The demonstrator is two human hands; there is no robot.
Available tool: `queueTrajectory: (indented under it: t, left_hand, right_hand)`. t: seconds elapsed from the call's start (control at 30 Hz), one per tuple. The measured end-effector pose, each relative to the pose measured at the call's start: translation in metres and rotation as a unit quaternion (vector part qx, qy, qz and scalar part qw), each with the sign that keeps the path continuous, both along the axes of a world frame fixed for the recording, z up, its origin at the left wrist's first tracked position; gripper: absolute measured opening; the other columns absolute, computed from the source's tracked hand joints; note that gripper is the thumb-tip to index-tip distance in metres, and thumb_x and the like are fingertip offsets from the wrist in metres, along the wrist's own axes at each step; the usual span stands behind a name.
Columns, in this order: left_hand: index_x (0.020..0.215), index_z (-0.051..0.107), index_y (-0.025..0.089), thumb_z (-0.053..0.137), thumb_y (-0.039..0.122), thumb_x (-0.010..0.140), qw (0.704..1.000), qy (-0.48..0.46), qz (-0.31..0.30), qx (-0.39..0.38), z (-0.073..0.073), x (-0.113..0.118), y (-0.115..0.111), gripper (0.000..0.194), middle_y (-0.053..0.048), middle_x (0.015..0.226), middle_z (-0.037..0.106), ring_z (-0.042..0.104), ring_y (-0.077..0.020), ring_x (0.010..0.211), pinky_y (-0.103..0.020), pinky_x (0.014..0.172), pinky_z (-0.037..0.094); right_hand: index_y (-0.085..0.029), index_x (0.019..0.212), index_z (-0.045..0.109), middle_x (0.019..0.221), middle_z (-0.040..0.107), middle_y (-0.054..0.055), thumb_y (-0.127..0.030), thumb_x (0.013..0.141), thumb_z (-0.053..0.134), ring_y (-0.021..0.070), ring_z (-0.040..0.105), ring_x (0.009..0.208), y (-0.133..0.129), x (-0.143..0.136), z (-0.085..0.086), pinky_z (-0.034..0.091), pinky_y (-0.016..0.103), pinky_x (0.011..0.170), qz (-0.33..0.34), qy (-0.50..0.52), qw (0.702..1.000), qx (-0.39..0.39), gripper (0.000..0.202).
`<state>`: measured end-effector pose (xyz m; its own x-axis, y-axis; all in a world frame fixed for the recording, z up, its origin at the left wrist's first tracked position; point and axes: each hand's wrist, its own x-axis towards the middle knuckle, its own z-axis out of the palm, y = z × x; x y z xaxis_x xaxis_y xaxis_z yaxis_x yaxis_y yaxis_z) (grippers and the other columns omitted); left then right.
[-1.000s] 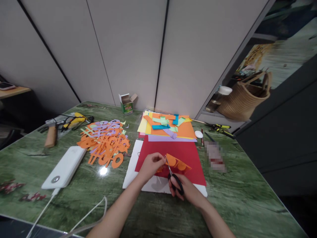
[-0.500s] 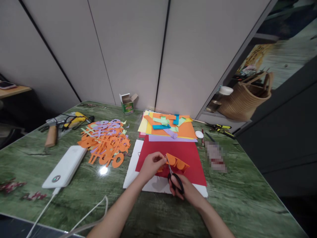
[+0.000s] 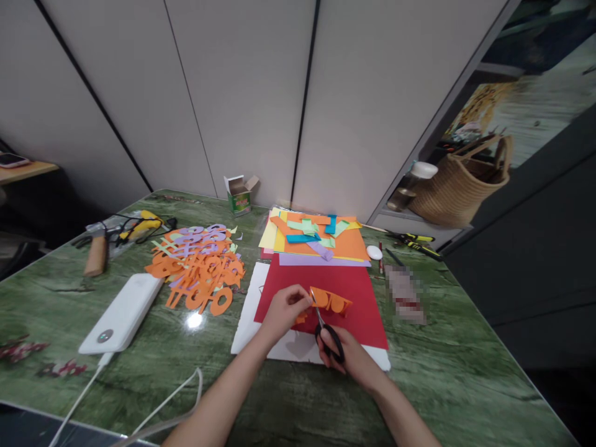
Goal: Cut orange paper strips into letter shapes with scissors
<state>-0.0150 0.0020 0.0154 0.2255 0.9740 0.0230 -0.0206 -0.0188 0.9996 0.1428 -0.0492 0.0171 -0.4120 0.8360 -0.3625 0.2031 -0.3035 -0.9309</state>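
My left hand (image 3: 286,313) pinches the left end of an orange paper strip (image 3: 336,303) that has rounded shapes cut in it. In my right hand (image 3: 342,351) are black-handled scissors (image 3: 320,318), their blades pointing up and left against the strip beside my left fingertips. Under both hands lies a red sheet (image 3: 363,323), on top of a white sheet (image 3: 246,323). A small orange piece (image 3: 300,318) shows just below my left fingers. Whether the blades are fully closed cannot be made out.
Orange and purple cutouts (image 3: 205,267) lie to the left, near a white power bank (image 3: 123,313) with a cable. Coloured sheets and strips (image 3: 347,245) are behind the red sheet. Pliers (image 3: 414,242) and a white oval object (image 3: 374,252) sit at the right; a small box (image 3: 239,195) stands behind.
The orange strip's free right end has shifted slightly left and its outline has changed. The scissors and both hands have barely moved.
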Motion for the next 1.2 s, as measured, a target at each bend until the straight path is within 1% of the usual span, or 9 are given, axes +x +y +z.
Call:
queueTrajectory:
  t: [0.2, 0.4, 0.57, 0.7, 0.83, 0.93, 1.03, 1.2]
  left_hand:
    - [0.066, 0.054, 0.015, 0.055, 0.029, 0.069, 1.0, -0.017, -0.018, -0.012, 0.0023, -0.0002, -0.0002, 0.015, 0.001, 0.065, 0.054, 0.05, -0.011, 0.062, -0.021, 0.059, 0.038]
    - [0.065, 0.054, 0.015, 0.056, 0.03, 0.069, 1.0, -0.022, -0.009, -0.018, 0.0035, 0.0001, -0.001, 0.015, 0.001, 0.062, 0.053, 0.05, -0.0104, 0.06, -0.02, 0.057, 0.038]
    - [0.066, 0.053, 0.015, 0.056, 0.033, 0.068, 0.999, -0.034, -0.003, -0.03, 0.0043, 0.0014, -0.002, 0.018, 0.001, 0.062, 0.052, 0.052, -0.0109, 0.06, -0.021, 0.058, 0.04]
    - [0.067, 0.053, 0.015, 0.055, 0.034, 0.069, 0.999, -0.028, 0.001, -0.033, 0.0043, 0.0029, -0.0029, 0.019, 0.001, 0.061, 0.053, 0.053, -0.0116, 0.06, -0.022, 0.059, 0.041]
    - [0.066, 0.053, 0.015, 0.052, 0.034, 0.071, 0.999, -0.014, 0.019, -0.027, 0.0037, 0.0022, -0.0022, 0.02, 0.001, 0.057, 0.053, 0.051, -0.0106, 0.055, -0.021, 0.054, 0.04]
    - [0.066, 0.052, 0.015, 0.051, 0.031, 0.071, 0.999, -0.01, 0.033, -0.025, 0.0026, 0.0013, -0.001, 0.017, 0.002, 0.056, 0.051, 0.049, -0.0098, 0.053, -0.02, 0.051, 0.039]
    - [0.065, 0.052, 0.015, 0.051, 0.028, 0.07, 0.999, -0.005, 0.029, -0.023, 0.0015, 0.0013, -0.0007, 0.014, 0.002, 0.056, 0.051, 0.048, -0.0097, 0.053, -0.02, 0.051, 0.038]
    - [0.064, 0.053, 0.015, 0.052, 0.027, 0.068, 1.0, 0.002, 0.011, -0.008, 0.0001, 0.0031, -0.0015, 0.013, 0.002, 0.059, 0.052, 0.049, -0.0101, 0.057, -0.02, 0.054, 0.037]
  right_hand:
    - [-0.015, 0.066, 0.045, 0.046, 0.045, -0.004, -0.056, 0.077, 0.039, 0.0039, 0.028, 0.034, 0.0011, 0.0034, 0.0034, 0.017, 0.017, 0.033, 0.014, 0.003, 1.0, -0.008, 0.043]
    - [-0.015, 0.064, 0.044, 0.047, 0.045, -0.004, -0.057, 0.075, 0.041, 0.005, 0.032, 0.038, -0.0003, 0.0021, 0.0059, 0.019, 0.017, 0.036, 0.003, -0.001, 1.0, -0.01, 0.044]
    - [-0.015, 0.065, 0.044, 0.048, 0.044, -0.004, -0.057, 0.075, 0.041, 0.0054, 0.034, 0.04, -0.0002, 0.0003, 0.0032, 0.02, 0.017, 0.038, -0.008, -0.001, 1.0, -0.012, 0.044]
    - [-0.015, 0.065, 0.044, 0.048, 0.044, -0.004, -0.058, 0.075, 0.041, 0.0052, 0.032, 0.039, 0.0003, 0.0001, -0.0003, 0.019, 0.017, 0.038, -0.01, -0.003, 1.0, -0.013, 0.044]
    - [-0.015, 0.063, 0.044, 0.049, 0.044, -0.003, -0.055, 0.076, 0.043, 0.0064, 0.035, 0.043, 0.0003, 0.0009, -0.0018, 0.022, 0.018, 0.04, -0.008, -0.02, 1.0, 0.009, 0.042]
    - [-0.015, 0.062, 0.045, 0.05, 0.046, -0.002, -0.054, 0.076, 0.043, 0.0076, 0.037, 0.045, 0.0002, 0.0013, -0.0017, 0.024, 0.018, 0.041, -0.002, -0.04, 0.999, 0.036, 0.041]
    - [-0.015, 0.062, 0.046, 0.048, 0.047, -0.003, -0.053, 0.077, 0.043, 0.0071, 0.036, 0.043, 0.0003, 0.0015, -0.0008, 0.023, 0.018, 0.04, 0.006, -0.042, 0.998, 0.038, 0.041]
    - [-0.015, 0.067, 0.046, 0.049, 0.049, -0.004, -0.054, 0.078, 0.038, 0.0038, 0.028, 0.032, 0.0006, 0.002, 0.0017, 0.017, 0.017, 0.033, 0.024, -0.007, 1.0, -0.009, 0.042]
